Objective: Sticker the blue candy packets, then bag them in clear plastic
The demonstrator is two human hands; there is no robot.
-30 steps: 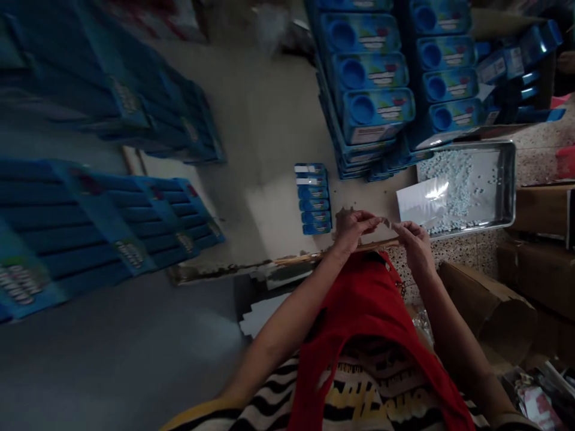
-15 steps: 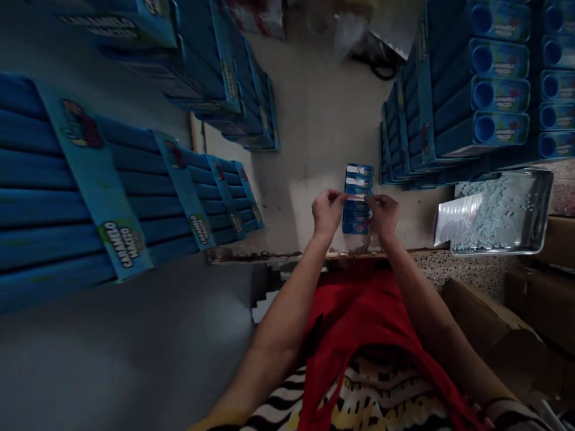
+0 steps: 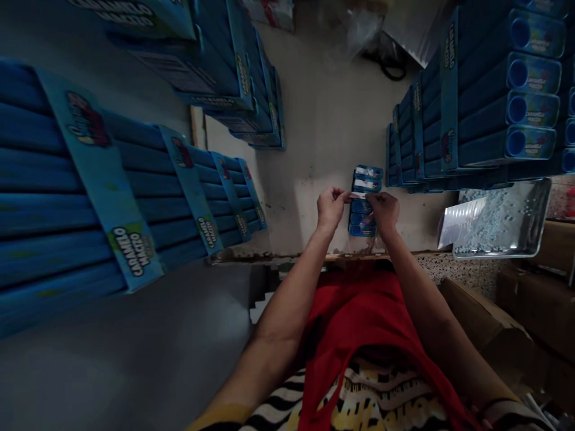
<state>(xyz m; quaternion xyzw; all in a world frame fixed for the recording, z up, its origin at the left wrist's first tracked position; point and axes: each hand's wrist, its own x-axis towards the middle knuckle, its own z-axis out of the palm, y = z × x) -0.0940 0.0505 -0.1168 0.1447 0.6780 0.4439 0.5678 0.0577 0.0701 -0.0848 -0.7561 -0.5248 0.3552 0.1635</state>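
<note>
Pale worktop, dark stains along near edge. Left side: banded stacks of blue "Caramelo Macizo" boxes, big ones. Right side: more of the same, banded blue stack, box ends with round blue circles facing the person. Red apron over striped shirt. Cardboard box below tray, lower right. Metal tray with pale blue pellets; shiny white sheet overlaps its left edge. Short row of small blue packs on worktop between hands, top two with white strips on. Left hand: fingers narrow, pinching left end of white label strip. Right hand: narrow too, pinching right end. Strip is over the row; contact, can't tell. Black scissors handle, far side.
</note>
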